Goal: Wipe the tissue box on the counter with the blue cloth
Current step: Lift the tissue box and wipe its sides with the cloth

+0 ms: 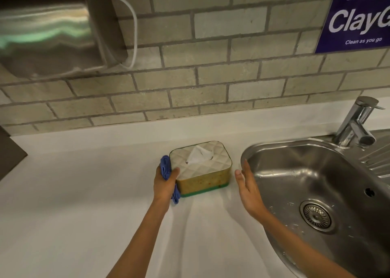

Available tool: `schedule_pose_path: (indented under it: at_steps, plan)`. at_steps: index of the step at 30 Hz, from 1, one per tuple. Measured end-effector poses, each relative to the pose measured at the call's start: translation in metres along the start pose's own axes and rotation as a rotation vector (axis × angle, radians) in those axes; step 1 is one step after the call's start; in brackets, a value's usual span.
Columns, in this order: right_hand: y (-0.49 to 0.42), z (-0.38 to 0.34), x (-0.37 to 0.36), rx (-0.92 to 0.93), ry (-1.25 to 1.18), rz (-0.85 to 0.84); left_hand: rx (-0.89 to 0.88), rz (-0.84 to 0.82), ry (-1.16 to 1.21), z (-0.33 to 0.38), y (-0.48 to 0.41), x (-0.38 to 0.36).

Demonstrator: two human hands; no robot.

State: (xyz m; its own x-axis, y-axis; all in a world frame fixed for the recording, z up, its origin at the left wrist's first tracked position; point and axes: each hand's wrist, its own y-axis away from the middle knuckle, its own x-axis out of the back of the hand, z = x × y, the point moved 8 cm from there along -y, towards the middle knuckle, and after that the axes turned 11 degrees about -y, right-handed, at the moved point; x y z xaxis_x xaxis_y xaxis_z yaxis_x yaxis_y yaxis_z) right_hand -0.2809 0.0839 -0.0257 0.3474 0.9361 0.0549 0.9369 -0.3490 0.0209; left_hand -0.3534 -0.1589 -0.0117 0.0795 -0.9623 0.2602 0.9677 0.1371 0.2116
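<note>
A tissue box (pixel 203 168) with a quilted cream lid, yellowish sides and a green base stands on the white counter (pixel 84 193), a white tissue poking from its top. My left hand (pixel 165 182) grips a bunched blue cloth (pixel 165 166) and presses it against the box's left side, thumb on the lid's corner. My right hand (pixel 248 185) hovers open just right of the box, fingers spread, not touching it.
A steel sink (pixel 312 182) with a drain and tap (pixel 356 121) lies right of my right hand. A metal hand dryer (pixel 48 31) hangs on the tiled wall at upper left. A purple poster (pixel 356 18) is at upper right.
</note>
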Motion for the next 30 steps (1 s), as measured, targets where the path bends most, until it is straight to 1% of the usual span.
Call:
schedule_pose_path:
  at_steps: [2, 4, 5, 7, 9, 12, 14, 17, 20, 24, 27, 30]
  plan:
    - [-0.011, 0.005, -0.005, -0.058, 0.012, -0.081, 0.055, -0.011, 0.073, -0.007, 0.001, -0.002]
    - [-0.015, 0.006, -0.011, -0.074, 0.006, -0.144, 0.171, -0.064, 0.228, -0.020, 0.006, -0.009]
    - [-0.016, 0.006, -0.014, -0.067, 0.014, -0.169, 0.195, -0.081, 0.294, -0.025, 0.008, -0.012]
    - [-0.015, 0.005, -0.019, -0.042, 0.015, -0.186, 0.202, -0.084, 0.341, -0.031, 0.013, -0.015]
    - [-0.015, 0.005, -0.019, -0.038, -0.007, -0.169, 0.200, -0.056, 0.358, -0.034, 0.016, -0.015]
    - [-0.017, 0.003, -0.013, -0.038, -0.006, -0.145, 0.194, -0.054, 0.274, -0.029, 0.022, -0.014]
    - [-0.018, -0.002, -0.004, -0.023, 0.009, -0.102, 0.105, -0.043, 0.192, -0.022, 0.022, -0.013]
    - [-0.018, -0.014, 0.005, -0.018, 0.005, -0.080, -0.039, 0.039, 0.053, -0.009, 0.024, -0.002]
    - [-0.017, -0.019, 0.009, -0.042, -0.037, -0.066, -0.101, 0.139, -0.052, 0.005, 0.028, 0.010]
    - [-0.010, -0.013, 0.003, -0.125, -0.049, -0.110, -0.119, 0.210, -0.150, 0.011, 0.032, 0.019]
    - [-0.012, -0.012, 0.001, -0.135, -0.007, -0.120, -0.159, 0.238, -0.200, 0.016, 0.037, 0.019]
    - [-0.019, -0.006, -0.008, -0.188, -0.063, -0.191, -0.235, 0.256, -0.242, 0.027, 0.044, 0.019]
